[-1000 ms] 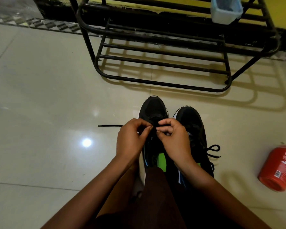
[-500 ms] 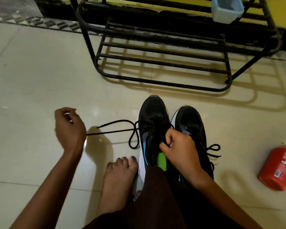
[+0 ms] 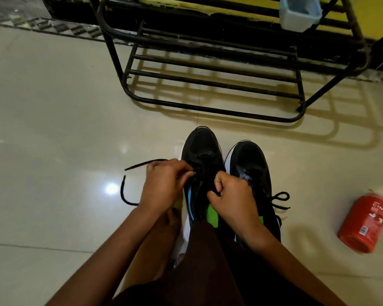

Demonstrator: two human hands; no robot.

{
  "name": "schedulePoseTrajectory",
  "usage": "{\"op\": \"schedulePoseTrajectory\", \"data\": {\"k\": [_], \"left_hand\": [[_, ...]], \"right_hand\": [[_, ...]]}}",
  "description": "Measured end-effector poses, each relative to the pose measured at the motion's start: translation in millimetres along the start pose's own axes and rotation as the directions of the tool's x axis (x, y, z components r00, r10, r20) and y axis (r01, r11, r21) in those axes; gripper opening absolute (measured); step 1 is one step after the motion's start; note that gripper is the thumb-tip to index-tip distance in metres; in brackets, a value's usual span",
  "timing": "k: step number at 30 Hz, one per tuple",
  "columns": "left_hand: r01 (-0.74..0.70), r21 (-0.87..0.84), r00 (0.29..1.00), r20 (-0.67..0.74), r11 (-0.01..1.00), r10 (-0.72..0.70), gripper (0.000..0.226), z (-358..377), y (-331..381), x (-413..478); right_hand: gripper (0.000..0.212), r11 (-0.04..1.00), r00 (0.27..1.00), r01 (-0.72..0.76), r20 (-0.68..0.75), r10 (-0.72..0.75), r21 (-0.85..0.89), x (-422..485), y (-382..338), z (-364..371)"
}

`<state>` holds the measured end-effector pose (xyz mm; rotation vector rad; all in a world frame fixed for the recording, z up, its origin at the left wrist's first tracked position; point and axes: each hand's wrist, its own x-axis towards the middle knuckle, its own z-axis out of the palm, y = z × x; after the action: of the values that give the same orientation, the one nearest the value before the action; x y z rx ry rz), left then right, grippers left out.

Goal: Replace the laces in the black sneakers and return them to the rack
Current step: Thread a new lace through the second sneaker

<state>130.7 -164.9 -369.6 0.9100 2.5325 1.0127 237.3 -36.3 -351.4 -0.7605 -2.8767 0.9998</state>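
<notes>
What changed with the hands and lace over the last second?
The left hand, out left pulling the lace half a second ago, is back at the left sneaker, pinching it; the lace ends lie slack. The right hand kept its grip there. The other sneaker, rack, bottle unmoved.

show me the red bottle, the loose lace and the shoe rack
red bottle (image 3: 363,224): head view, middle of its body
loose lace (image 3: 142,163): head view, straight stretch lying on floor
shoe rack (image 3: 208,110): head view, lowest front bar
</notes>
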Motion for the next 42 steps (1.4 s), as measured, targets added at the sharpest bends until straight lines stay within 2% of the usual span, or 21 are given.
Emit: {"op": "schedulePoseTrajectory", "data": {"k": [2,4,6,10,16,19,21,25,28,31,34,36,39,40,42], "left_hand": [[0.033,-0.06,0.995,-0.087,0.998,-0.039,0.016,-1.7,-4.9,-2.9],[0.113,-0.102,0.971,-0.199,0.988,-0.132,0.015,-9.0,-14.4,-8.0],[0.209,-0.143,0.939,-0.248,0.967,-0.24,0.013,-16.8,-28.2,-13.7],[0.301,-0.089,0.929,-0.197,0.95,-0.313,0.011,-20.3,-44.0,-29.5],[0.351,-0.158,0.923,-0.105,0.923,-0.369,0.008,-12.2,-39.7,-28.0],[0.248,-0.065,0.969,-0.004,0.967,-0.249,0.005,-11.1,-41.4,-30.8],[0.166,-0.035,0.985,0.061,0.985,-0.164,0.012,-10.5,-38.4,-30.8],[0.083,-0.133,0.991,0.119,0.988,-0.067,0.04,-9.0,-25.6,-19.9],[0.025,-0.168,0.98,0.197,0.985,0.009,0.043,-5.3,-13.5,-10.0],[0.032,-0.187,0.986,0.166,0.982,-0.001,0.047,-6.4,-1.7,-2.3],[0.06,-0.198,0.998,0.041,0.978,-0.052,0.037,-15.8,4.8,1.5],[0.118,-0.355,0.99,-0.029,0.928,-0.137,0.023,-28.4,13.3,4.3],[0.199,-0.662,0.961,-0.015,0.723,-0.277,0.025,-51.8,27.6,10.7],[0.21,-0.754,0.955,0.02,0.623,-0.297,0.024,-59.7,32.6,12.7],[0.234,-0.921,0.945,0.14,0.313,-0.296,0.025,-71.0,41.5,15.3]], "right_hand": [[0.044,1.0,1.0,-0.004,-0.005,0.004,0.004,0.4,0.5,0.6],[0.044,1.0,1.0,-0.017,-0.006,0.017,0.01,1.5,0.1,1.1],[0.043,0.999,1.0,-0.028,-0.002,0.028,0.015,2.2,-0.5,1.2],[0.042,0.999,0.999,-0.046,-0.001,0.046,0.019,2.0,-1.2,0.0],[0.04,0.997,0.997,-0.073,0.003,0.073,0.019,3.9,-2.5,-0.2],[0.041,0.997,0.997,-0.078,0.019,0.077,0.03,4.4,-3.7,-0.1],[0.041,0.995,0.996,-0.087,0.026,0.086,0.045,4.4,-3.2,-1.0],[0.038,0.993,0.995,-0.087,0.056,0.082,0.083,1.5,-0.5,-2.6],[0.035,0.991,0.995,-0.066,0.083,0.056,0.12,-0.9,2.3,-4.6],[0.032,0.976,0.989,-0.093,0.132,0.067,0.197,0.7,4.4,-8.7],[0.018,0.913,0.985,-0.149,0.138,0.104,0.38,2.7,0.3,-15.0],[0.01,0.847,0.989,-0.149,0.101,0.113,0.511,3.1,-7.0,-21.7],[0.015,0.761,0.993,-0.113,0.087,0.075,0.639,2.5,-23.4,-31.1],[0.018,0.746,0.994,-0.1,0.092,0.052,0.659,2.3,-28.7,-33.1],[0.028,0.731,0.991,-0.083,0.134,-0.012,0.677,1.7,-38.4,-34.3]]}}
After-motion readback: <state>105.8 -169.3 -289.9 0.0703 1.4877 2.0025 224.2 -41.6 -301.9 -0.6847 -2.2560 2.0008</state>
